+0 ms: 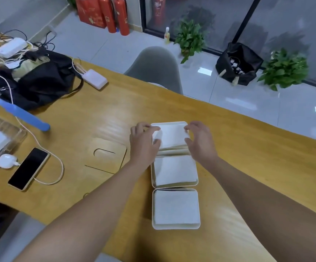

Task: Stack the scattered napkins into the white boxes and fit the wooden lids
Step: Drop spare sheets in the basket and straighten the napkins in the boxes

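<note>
Three white boxes stand in a row on the wooden table, each with white napkins inside: a far box (169, 124), a middle box (174, 185) and a near box (176, 226). My left hand (144, 142) holds the left edge of the napkin stack (172, 136) in the far box, thumb on top. My right hand (200, 140) has its fingers curled at the stack's right edge. Wooden lids (108, 157) with a cut-out lie flat, stacked, left of the boxes.
A phone (28, 168) on a cable, a white earbud case (6, 161), a blue bar (22, 114), a black bag (40, 82) and chargers crowd the table's left side. A grey chair (153, 67) stands behind the table. Plants and fire extinguishers are on the floor.
</note>
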The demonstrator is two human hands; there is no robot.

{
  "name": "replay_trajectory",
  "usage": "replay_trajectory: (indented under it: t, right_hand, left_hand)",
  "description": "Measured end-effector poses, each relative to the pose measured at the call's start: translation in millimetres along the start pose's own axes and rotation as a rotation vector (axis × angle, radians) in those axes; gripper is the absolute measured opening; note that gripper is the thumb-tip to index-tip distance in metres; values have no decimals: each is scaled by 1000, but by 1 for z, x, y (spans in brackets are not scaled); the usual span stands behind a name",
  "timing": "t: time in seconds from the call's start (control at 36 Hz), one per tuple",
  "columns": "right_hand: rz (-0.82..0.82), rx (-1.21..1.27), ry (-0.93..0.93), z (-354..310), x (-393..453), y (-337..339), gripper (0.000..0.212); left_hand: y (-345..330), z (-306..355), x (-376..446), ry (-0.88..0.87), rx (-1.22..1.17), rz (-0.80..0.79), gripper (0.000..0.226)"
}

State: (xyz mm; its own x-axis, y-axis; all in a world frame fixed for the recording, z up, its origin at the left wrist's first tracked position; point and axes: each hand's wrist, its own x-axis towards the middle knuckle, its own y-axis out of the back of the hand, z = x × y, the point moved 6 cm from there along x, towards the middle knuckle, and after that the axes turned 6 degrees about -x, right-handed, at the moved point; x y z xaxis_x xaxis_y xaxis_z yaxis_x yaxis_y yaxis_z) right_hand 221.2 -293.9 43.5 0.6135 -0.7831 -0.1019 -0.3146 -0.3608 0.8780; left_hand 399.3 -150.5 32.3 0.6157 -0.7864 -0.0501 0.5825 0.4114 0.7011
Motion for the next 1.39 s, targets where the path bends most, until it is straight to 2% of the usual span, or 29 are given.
replay_trajectory:
  t: [0.06, 0.14, 0.31, 0.64, 0.72, 0.86, 1.11, 1.28, 1.39]
  right_hand:
    - [7, 18, 31, -3, 2, 1, 37]
    - [-31, 88, 105, -15, 5, -4, 39]
    - [-112, 109, 70, -21, 9, -24, 49]
    - [-96, -18, 106, -21, 5, -32, 42]
    - [-94, 48, 82, -18, 3, -30, 45]
    - [-29, 265, -53, -10, -9, -8, 47]
    - [-78, 581, -91, -30, -75, 23, 43]
    - [-183, 684, -58, -57, -139, 20, 38]
    - [-241, 648, -7, -85, -172, 6, 36]
  left_hand:
    - [1, 6, 2, -52, 9, 20, 37]
    - [-6, 17, 8, -101, -74, -88, 36]
    - [-27, 18, 16, -95, -26, -213, 37]
    - [-38, 17, 20, -129, 115, -207, 39]
    - [-38, 16, 19, -105, 91, -211, 43]
    - [-23, 16, 9, 25, -113, -203, 45]
    - [21, 36, -64, 177, -458, -138, 28]
    - [56, 33, -138, 224, -493, -89, 26]
    - [85, 10, -183, 265, -495, -19, 24]
